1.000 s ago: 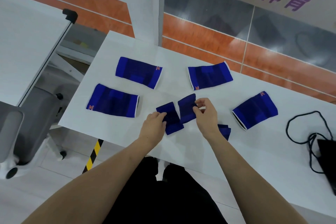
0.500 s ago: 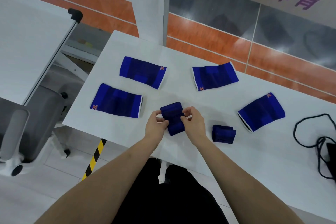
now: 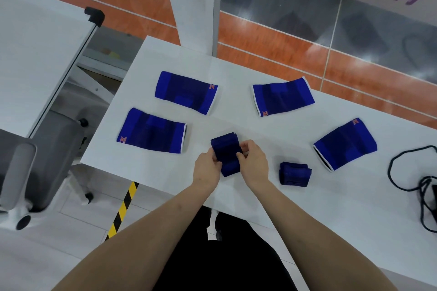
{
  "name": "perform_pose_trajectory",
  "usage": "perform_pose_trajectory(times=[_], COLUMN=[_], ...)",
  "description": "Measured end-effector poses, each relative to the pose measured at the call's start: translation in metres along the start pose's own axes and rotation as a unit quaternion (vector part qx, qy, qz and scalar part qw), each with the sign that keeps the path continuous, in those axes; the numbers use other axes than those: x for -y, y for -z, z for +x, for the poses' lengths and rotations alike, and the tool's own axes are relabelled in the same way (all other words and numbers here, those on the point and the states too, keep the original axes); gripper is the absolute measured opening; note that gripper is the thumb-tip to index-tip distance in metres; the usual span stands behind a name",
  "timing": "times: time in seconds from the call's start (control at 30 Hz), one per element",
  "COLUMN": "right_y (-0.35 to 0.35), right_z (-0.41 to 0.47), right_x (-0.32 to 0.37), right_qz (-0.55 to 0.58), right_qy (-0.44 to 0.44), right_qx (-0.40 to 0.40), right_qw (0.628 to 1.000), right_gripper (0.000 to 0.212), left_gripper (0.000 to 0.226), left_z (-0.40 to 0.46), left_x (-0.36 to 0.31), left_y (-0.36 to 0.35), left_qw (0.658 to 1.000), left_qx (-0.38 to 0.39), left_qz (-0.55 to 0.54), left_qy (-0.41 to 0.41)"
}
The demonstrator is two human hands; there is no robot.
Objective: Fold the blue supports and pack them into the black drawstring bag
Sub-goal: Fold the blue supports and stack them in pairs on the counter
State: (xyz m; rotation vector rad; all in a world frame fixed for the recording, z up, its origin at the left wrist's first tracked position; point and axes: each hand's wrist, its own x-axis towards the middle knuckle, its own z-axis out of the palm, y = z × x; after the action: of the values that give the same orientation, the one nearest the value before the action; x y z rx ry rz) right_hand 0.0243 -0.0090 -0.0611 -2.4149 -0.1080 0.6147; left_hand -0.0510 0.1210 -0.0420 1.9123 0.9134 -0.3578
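Blue knit support, soft, light, probably springy, pinched by its side edges between both hands near the worktop's front edge.

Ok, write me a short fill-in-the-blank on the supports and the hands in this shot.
1. The number of blue supports lying flat and unfolded on the white table is ____.
2. The folded support is held by ____ hands, the left hand and the right hand.
3. The finished bundle lies on the ____ side of the hands.

Missing words: four; both; right
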Motion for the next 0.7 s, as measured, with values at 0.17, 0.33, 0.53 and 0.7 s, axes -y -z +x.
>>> perform_pose_trajectory(times=[0.17, 0.33, 0.53, 0.7], right_y=[0.003, 0.007, 0.017, 0.037], right_z=[0.0, 0.001, 0.004, 0.014], right_x=[0.0, -0.001, 0.004, 0.017], right_qz=[0.057, 0.084, 0.144, 0.249], right_qy=[-0.02, -0.031, -0.051, -0.048], right_qx=[0.006, 0.013, 0.054, 0.067], right_qw=[0.998, 0.996, 0.987, 0.965], right_gripper=[0.025, 0.025, 0.033, 0.044], left_gripper=[0.022, 0.027, 0.019, 0.019], left_z=[0.0, 0.005, 0.009, 0.009], left_x=[-0.006, -0.004, -0.015, -0.032], left_y=[0.0, 0.002, 0.007, 0.022], left_qw=[0.983, 0.962, 0.975, 0.98], left_qx=[-0.004, 0.001, 0.033, 0.047], left_qz=[-0.172, -0.247, -0.211, -0.191], left_qy=[0.072, 0.119, 0.066, -0.016])
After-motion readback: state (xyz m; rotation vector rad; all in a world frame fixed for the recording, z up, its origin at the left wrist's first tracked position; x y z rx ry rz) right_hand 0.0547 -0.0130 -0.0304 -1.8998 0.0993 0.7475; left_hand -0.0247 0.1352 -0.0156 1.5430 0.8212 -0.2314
